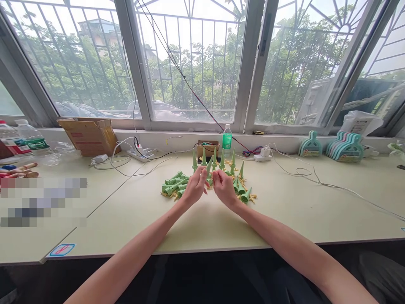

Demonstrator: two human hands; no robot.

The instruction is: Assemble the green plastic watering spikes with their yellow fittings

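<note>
Both my hands meet over the middle of a pale green table point(284, 207). My left hand point(196, 185) has its fingers curled around a green cone-shaped spike point(209, 165) that points up. My right hand point(223, 187) pinches a small piece right beside it; I cannot make out what it is. A heap of lying green spikes point(172, 184) is to the left of my hands. Several spikes stand upright point(218, 159) just behind them. More green spikes and small yellow parts point(245, 194) lie to the right.
Along the windowsill side stand a small cardboard box point(208, 147), a green-labelled bottle point(227, 138), a larger open carton point(90, 135), a power strip with cables point(141, 154), water bottles point(31, 141) and stacks of teal packages point(346, 147). A white cable point(316, 179) trails right.
</note>
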